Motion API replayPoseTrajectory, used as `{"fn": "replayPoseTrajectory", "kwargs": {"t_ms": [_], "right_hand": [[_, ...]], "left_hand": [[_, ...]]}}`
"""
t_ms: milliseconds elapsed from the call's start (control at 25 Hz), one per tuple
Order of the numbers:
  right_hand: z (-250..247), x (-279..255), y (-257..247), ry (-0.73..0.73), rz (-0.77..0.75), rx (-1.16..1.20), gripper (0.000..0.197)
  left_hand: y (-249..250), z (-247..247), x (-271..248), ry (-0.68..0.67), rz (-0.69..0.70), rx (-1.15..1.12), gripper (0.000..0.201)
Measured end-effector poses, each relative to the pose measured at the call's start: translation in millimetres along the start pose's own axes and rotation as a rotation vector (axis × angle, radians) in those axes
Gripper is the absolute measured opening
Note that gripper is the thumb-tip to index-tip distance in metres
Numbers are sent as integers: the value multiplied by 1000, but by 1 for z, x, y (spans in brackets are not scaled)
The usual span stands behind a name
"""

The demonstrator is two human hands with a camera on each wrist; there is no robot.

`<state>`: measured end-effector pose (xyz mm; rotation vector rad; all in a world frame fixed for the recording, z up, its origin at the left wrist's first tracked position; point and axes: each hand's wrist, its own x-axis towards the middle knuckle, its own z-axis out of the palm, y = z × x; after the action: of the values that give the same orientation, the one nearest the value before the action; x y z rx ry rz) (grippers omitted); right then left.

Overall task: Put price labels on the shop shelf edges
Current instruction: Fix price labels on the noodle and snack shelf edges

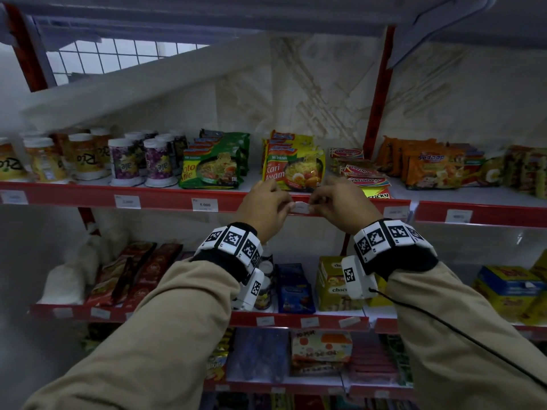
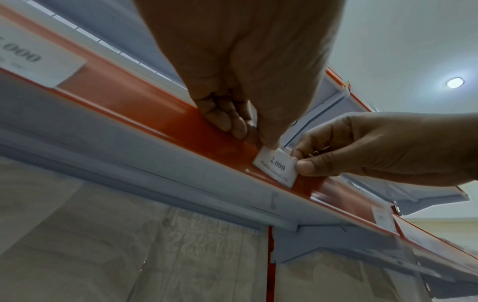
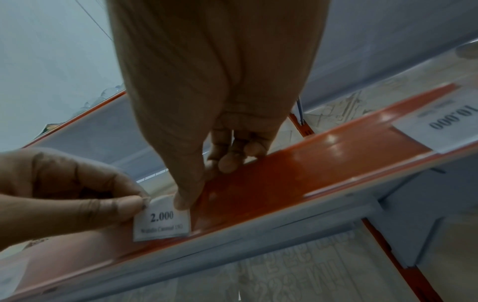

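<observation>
A small white price label (image 1: 300,208) printed "2.000" lies against the red shelf edge strip (image 1: 165,199) of the middle shelf, just below the noodle packs. My left hand (image 1: 288,206) pinches its left end, and my right hand (image 1: 313,205) pinches its right end. In the left wrist view the label (image 2: 276,166) sits on the strip (image 2: 155,108), with the left thumb (image 2: 269,141) on its upper corner and the right hand (image 2: 304,164) at its other edge. The right wrist view shows the label (image 3: 161,222) flat on the strip (image 3: 284,183) between both thumbs.
Other labels sit on the same strip: "5.000" (image 1: 204,205) to the left and one (image 1: 395,213) to the right. Kari Ayam noodle packs (image 1: 293,173) stand right above the hands. Drink cups (image 1: 124,161) are further left. Lower shelves hold boxes and packets.
</observation>
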<state>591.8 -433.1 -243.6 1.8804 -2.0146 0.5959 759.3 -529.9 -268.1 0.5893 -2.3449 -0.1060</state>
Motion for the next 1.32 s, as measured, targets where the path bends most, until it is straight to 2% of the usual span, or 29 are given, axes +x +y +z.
{"fn": "replayPoseTrajectory", "kwargs": {"t_ms": [200, 480, 840, 1040, 1320], "right_hand": [[0, -1, 2, 14, -22, 39, 13], [5, -3, 3, 59, -36, 67, 9], [4, -6, -1, 76, 19, 113, 8], [7, -6, -3, 109, 74, 120, 8], [10, -13, -6, 156, 100, 123, 14]], "left_hand": [[-2, 2, -1, 9, 28, -3, 12], [-1, 2, -1, 8, 16, 35, 18], [-6, -5, 0, -69, 24, 32, 21], [-8, -8, 1, -45, 27, -9, 10], [-5, -10, 0, -19, 30, 25, 12]]}}
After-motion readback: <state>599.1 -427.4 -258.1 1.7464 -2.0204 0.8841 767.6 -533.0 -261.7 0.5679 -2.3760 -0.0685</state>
